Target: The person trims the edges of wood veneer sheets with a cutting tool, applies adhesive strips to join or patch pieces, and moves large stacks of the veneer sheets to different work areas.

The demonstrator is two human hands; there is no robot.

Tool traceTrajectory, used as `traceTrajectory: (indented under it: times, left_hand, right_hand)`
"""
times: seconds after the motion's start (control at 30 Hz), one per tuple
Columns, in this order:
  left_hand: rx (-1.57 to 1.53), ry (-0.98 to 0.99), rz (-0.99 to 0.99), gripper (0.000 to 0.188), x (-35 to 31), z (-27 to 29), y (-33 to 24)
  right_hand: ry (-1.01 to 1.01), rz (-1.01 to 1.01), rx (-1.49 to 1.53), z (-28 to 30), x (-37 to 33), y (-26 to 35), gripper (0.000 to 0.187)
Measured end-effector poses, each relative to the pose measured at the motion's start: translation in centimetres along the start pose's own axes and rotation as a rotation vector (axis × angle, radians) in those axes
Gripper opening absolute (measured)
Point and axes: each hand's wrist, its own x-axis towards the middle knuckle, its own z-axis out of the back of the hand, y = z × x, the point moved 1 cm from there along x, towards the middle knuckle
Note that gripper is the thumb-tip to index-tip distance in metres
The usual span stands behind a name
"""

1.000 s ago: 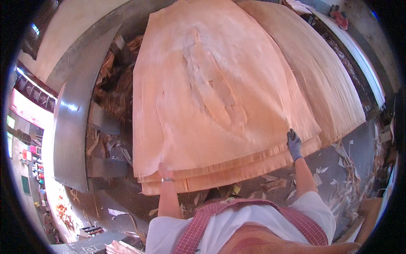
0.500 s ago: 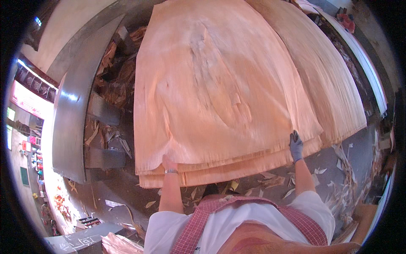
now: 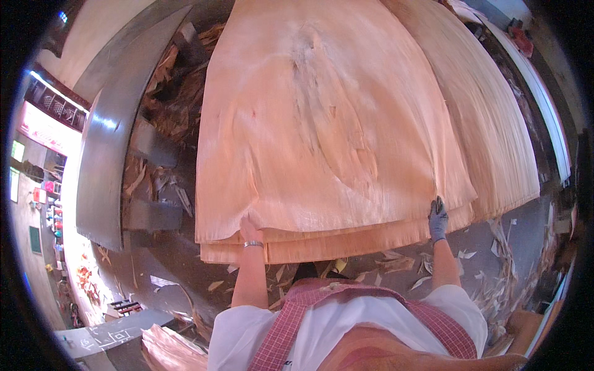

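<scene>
A large, thin, pale-orange wood veneer sheet (image 3: 346,204) spreads in front of me, with a dark, split, knotty patch down its middle. My left hand (image 3: 250,230), bare with a metal band at the wrist, is closed on its near edge toward the left corner. There the sheet puckers upward, and part of the fingers is hidden beneath it. Near the right corner, my right hand (image 3: 438,219) in a grey glove pinches the same edge, and a crease runs away from the fingers. More veneer sheets (image 3: 309,248) lie underneath, their edges showing just below the top one.
Another veneer stack (image 3: 489,117) adjoins on the right. To the left stands a long grey metal panel (image 3: 102,167), with veneer scraps (image 3: 176,111) piled beside it. Loose scraps (image 3: 396,264) litter the floor near my body. A chalk-marked grey surface (image 3: 111,334) is at lower left.
The view has turned slightly, so the stack's left side appears higher and its right side lower. Both hands keep their hold on the sheet's near edge.
</scene>
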Motion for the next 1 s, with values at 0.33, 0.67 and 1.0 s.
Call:
traceTrajectory:
  times: [0.33,0.67,1.0]
  left_hand:
    - [0.838,0.222,-0.422,0.030,5.9,5.7,1.9]
    - [0.195,-0.238,0.001,0.032,-0.9,6.2,-1.8]
    - [0.433,-0.489,-0.001,0.028,4.0,9.3,-0.8]
  right_hand:
    - [-0.116,0.167,0.066,-0.4,2.9,0.1,0.047]
    - [0.163,-0.087,0.462,-0.4,1.9,-2.4,0.050]
    - [-0.011,0.252,0.053,-4.8,1.0,-5.0,0.053]
